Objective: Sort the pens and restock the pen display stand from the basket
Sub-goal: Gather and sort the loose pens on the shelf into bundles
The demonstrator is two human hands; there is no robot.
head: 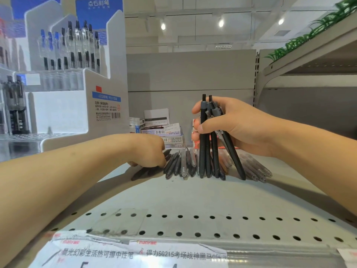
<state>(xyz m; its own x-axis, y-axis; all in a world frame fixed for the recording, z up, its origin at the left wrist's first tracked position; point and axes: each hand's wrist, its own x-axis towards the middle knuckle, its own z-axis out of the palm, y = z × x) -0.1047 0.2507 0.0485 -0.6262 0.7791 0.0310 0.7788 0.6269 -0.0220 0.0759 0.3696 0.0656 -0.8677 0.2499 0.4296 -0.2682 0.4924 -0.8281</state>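
Observation:
My right hand (233, 122) grips a bunch of black pens (210, 151) held upright, their tips resting on the grey shelf (193, 194). A loose pile of dark and clear pens (183, 163) lies on the shelf behind them, with more clear pens (255, 169) to the right. My left hand (148, 149) reaches down onto the left end of the pile, fingers curled on dark pens (146, 172). The white pen display stand (63, 105) rises at the left, with rows of pens standing in its upper tiers. No basket is in view.
Small stationery boxes (166, 130) are stacked at the back of the shelf. Price labels (135, 252) run along the perforated front edge. Another shelf with green plastic plants (316, 29) hangs at the upper right.

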